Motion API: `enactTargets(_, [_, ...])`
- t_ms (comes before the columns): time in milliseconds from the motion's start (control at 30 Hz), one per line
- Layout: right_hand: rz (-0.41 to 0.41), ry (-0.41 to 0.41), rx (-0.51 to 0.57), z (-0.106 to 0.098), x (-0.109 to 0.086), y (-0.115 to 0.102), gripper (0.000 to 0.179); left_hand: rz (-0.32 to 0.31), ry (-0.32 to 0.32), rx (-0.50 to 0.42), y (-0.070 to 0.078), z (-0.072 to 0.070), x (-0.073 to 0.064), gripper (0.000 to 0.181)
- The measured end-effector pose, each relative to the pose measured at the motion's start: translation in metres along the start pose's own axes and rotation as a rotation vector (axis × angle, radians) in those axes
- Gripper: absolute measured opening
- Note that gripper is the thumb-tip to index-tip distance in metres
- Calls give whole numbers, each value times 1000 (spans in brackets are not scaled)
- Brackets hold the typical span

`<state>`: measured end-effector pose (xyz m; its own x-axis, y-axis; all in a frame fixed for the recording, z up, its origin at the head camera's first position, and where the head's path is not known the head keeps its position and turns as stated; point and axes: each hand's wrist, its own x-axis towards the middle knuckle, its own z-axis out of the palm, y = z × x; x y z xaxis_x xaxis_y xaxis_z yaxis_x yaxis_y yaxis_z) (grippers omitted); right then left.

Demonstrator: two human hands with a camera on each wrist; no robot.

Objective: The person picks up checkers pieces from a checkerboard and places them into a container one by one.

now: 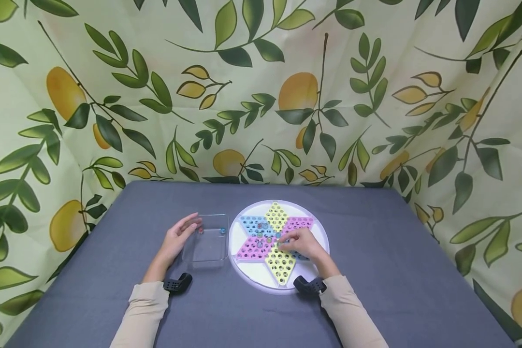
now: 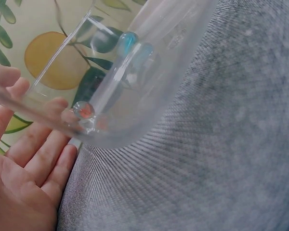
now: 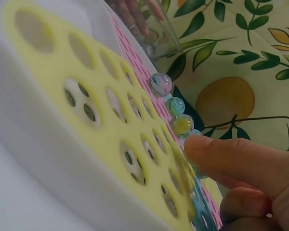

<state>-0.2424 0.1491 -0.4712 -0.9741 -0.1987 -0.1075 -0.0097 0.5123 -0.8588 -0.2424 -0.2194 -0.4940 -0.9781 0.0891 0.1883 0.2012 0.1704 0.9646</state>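
A round white Chinese checkers board with a coloured star of holes lies on the table. Several glass marbles sit around its middle. My right hand is over the board's centre right, thumb and fingertips together at a greenish marble, mostly hidden by the thumb. Close by are other marbles, one with yellow inside. Left of the board stands a clear plastic box holding a red-orange marble and a blue marble. My left hand rests at the box's left side, fingers loosely extended.
A dark grey cloth covers the table. Leaf-and-fruit patterned fabric hangs behind and at both sides. Each wrist wears a black camera band, the left band near the box's front edge and the right band over the board's rim.
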Motion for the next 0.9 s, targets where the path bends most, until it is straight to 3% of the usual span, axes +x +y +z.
enactTargets(300, [-21, -27, 45, -6, -1, 0, 26, -16, 5, 15, 3, 1, 0, 48])
enactTargets(567, [-6, 0, 66, -12, -3, -5, 28, -22, -3, 17, 0, 1, 0, 49])
enactTargets(900, [-106, -14, 90, -13, -2, -24, 29, -19, -15, 11, 0, 1, 1, 47])
